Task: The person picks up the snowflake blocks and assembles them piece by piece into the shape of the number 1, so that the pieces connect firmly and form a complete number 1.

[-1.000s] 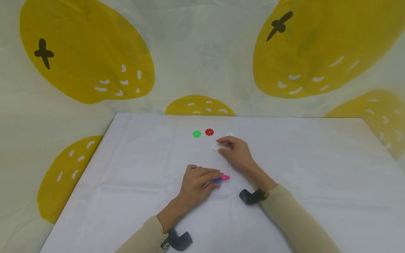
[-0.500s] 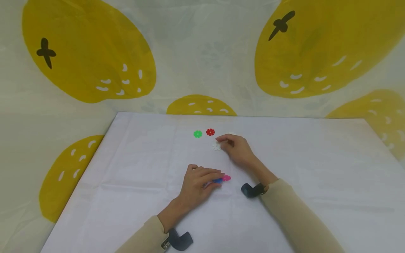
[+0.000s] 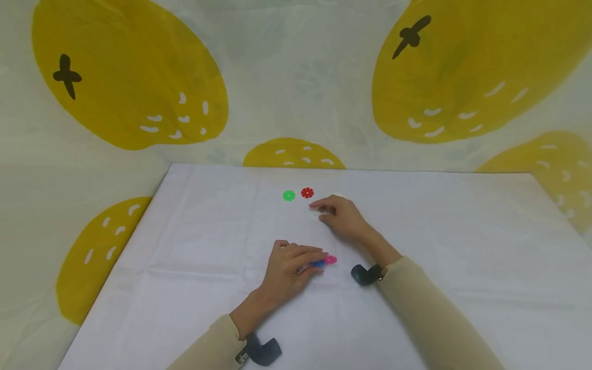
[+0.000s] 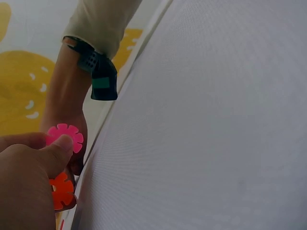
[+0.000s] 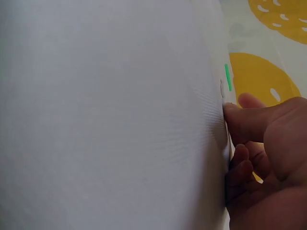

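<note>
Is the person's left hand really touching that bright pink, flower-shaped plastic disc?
Touching. The left wrist view shows it: the left hand pinches the pink disc, its thumb tip lying across the face.

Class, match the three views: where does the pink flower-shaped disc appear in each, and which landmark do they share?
Head: the pink disc is slightly right of centre, below mid-height, at the left hand.
Left wrist: the pink disc is towards the left edge, just below mid-height, partly covered by that hand.
Right wrist: not in the picture.
Shared landmark: the yellow-printed backdrop.
</note>
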A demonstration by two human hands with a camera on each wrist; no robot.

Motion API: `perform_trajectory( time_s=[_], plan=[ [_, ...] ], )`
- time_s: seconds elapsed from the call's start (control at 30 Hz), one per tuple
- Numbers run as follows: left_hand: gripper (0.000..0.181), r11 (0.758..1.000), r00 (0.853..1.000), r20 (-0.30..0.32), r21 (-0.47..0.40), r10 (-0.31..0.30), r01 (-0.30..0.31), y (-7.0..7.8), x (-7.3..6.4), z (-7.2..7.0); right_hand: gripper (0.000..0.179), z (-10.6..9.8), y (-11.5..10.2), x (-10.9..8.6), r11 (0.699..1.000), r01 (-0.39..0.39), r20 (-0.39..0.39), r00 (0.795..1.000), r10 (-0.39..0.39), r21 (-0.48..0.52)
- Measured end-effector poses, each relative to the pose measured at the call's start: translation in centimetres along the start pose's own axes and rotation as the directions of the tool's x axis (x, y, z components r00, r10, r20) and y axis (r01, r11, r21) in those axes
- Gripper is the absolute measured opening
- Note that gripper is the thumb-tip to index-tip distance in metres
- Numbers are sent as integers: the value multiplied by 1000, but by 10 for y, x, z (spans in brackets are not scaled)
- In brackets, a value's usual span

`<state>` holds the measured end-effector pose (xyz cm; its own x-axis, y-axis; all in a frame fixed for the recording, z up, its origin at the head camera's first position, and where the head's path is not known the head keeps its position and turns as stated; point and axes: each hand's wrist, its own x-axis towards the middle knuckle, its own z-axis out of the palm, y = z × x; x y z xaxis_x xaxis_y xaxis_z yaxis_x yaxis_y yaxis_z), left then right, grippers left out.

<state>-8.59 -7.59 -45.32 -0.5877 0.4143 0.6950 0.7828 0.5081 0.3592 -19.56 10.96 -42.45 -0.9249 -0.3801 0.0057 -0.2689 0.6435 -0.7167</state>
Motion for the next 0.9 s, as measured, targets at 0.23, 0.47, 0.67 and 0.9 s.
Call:
perform_trajectory(
  time_s=[0.23, 0.47, 0.67, 0.9],
  plan=[
    [31, 1000, 1000, -5, -5, 6, -6, 0, 1, 0, 35, -3, -2, 2, 999, 21, 50, 999, -19, -39],
    [31, 1000, 1000, -7, 3, 12, -12, -1, 2, 1, 36, -4, -1, 3, 995, 92, 53, 995, -90, -32],
    [31, 1000, 1000, -7, 8, 12, -12, -1, 2, 0, 36, -4, 1, 5, 996, 82, 75, 994, -79, -45],
    [32, 1000, 1000, -2, 1, 6, -6, -2, 2, 1, 32, -6, 4, 4, 997, 34, 83, 996, -28, -65]
  ],
)
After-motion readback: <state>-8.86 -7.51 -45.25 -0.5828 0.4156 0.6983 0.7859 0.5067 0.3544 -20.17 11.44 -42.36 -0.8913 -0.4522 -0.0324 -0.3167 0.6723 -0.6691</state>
